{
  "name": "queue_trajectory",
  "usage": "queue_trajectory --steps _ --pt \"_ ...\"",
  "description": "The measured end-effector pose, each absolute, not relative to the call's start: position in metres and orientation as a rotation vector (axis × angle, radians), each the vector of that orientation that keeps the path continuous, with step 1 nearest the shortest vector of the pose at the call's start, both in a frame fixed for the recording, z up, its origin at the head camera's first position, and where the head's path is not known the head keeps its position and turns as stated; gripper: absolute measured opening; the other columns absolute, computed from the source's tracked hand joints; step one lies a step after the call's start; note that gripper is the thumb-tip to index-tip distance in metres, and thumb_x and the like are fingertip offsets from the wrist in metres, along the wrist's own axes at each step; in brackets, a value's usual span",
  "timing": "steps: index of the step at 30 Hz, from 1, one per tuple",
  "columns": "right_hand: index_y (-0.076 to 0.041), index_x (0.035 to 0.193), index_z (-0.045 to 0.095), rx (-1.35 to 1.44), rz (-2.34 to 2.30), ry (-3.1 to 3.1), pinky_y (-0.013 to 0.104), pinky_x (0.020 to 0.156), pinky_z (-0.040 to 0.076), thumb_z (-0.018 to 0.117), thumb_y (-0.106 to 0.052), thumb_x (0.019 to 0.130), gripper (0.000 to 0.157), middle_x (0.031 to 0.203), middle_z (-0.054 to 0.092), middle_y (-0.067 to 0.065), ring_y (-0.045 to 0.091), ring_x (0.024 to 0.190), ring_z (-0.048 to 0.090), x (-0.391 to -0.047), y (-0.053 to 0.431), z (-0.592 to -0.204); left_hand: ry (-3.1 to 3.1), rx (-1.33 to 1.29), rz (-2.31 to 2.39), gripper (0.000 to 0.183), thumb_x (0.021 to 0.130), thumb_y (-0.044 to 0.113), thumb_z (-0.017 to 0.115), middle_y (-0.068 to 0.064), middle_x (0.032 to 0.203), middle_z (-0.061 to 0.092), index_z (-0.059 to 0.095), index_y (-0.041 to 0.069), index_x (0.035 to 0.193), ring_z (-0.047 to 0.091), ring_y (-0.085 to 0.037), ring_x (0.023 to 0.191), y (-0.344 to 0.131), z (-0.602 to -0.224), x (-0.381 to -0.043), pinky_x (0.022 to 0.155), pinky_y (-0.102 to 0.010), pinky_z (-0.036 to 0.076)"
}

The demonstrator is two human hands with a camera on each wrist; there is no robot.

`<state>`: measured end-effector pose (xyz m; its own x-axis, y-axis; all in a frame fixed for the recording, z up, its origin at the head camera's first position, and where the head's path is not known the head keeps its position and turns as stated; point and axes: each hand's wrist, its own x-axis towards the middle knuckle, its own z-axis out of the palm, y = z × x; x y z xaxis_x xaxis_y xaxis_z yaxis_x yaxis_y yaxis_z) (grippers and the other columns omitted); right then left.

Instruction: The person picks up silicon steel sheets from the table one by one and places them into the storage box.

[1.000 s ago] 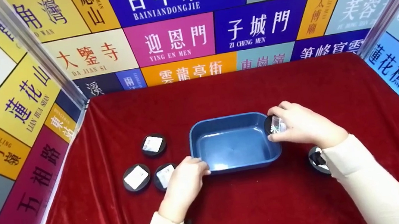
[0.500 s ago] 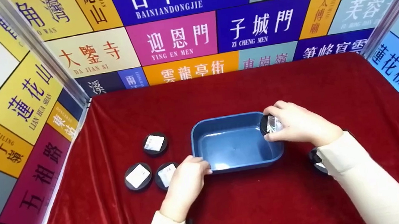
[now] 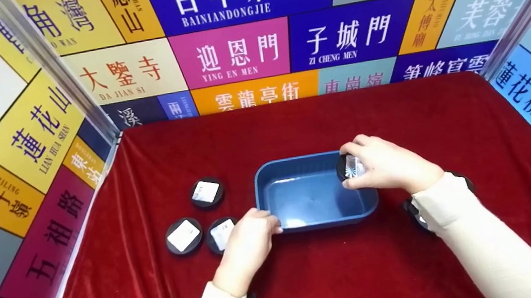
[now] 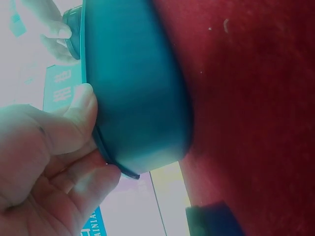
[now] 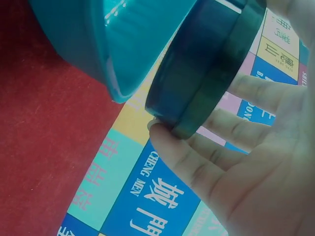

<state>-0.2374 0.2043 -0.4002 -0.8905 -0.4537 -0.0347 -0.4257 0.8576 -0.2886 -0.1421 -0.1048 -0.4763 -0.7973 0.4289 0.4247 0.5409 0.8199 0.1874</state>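
Container (image 3: 311,201) of blue, oblong with rounded corners, sits on a red cloth (image 3: 349,269); its inside shows a smooth blue floor with light shining off it. At the container's near left corner, the left hand (image 3: 248,236) pinches the rim between thumb and fingers. Over the container's right end, the right hand (image 3: 384,163) grips a thick black disc (image 3: 349,167), thumb on one edge and fingers round the other. This disc is tilted, its pale, star-patterned label turned up, and the right wrist view shows it at the container's rim; whether the two touch, I cannot tell.

Left of the container lie three more black discs, each bearing a white label: a far disc (image 3: 206,193), a near disc (image 3: 184,236) and, closest to the container's corner, a third disc (image 3: 220,234) partly hidden by the left hand. Right of the container and nearer the person, a dark item (image 3: 422,222) with some white on it is mostly covered by the right sleeve (image 3: 444,206). Beyond the container stands a wall of coloured sign panels (image 3: 229,53).
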Motion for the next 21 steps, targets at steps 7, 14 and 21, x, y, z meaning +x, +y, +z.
queue_trajectory --steps 7,14,21 --pt "-0.015 0.130 0.060 -0.725 -0.401 2.914 0.044 0.087 0.057 0.078 -0.047 0.075 0.067 0.118 0.059 0.008 0.024 0.101 0.057 -0.240 0.195 -0.400 -2.638 -0.740 -0.445 0.017 0.084 0.010 0.076 0.003 0.070 0.063 0.069 0.015 0.069 0.060 -0.017 0.075 -0.104 -0.476 -0.142 0.066 -0.025 0.051" --pt "-0.016 0.132 0.059 -0.727 -0.397 2.894 0.046 0.087 0.058 0.078 -0.048 0.075 0.068 0.119 0.058 0.007 0.024 0.103 0.056 -0.243 0.191 -0.399 -2.640 -0.754 -0.451 0.018 0.086 0.009 0.074 0.002 0.070 0.063 0.069 0.014 0.069 0.060 -0.017 0.075 -0.104 -0.476 -0.143 0.067 -0.025 0.051" --pt "-0.015 0.130 0.060 -0.768 -0.387 2.906 0.042 0.086 0.057 0.078 -0.049 0.075 0.067 0.116 0.059 0.008 0.023 0.100 0.056 -0.245 0.187 -0.402 -2.639 -0.760 -0.456 0.018 0.087 0.010 0.074 0.003 0.071 0.064 0.069 0.014 0.070 0.060 -0.017 0.077 -0.106 -0.476 -0.143 0.069 -0.025 0.052"
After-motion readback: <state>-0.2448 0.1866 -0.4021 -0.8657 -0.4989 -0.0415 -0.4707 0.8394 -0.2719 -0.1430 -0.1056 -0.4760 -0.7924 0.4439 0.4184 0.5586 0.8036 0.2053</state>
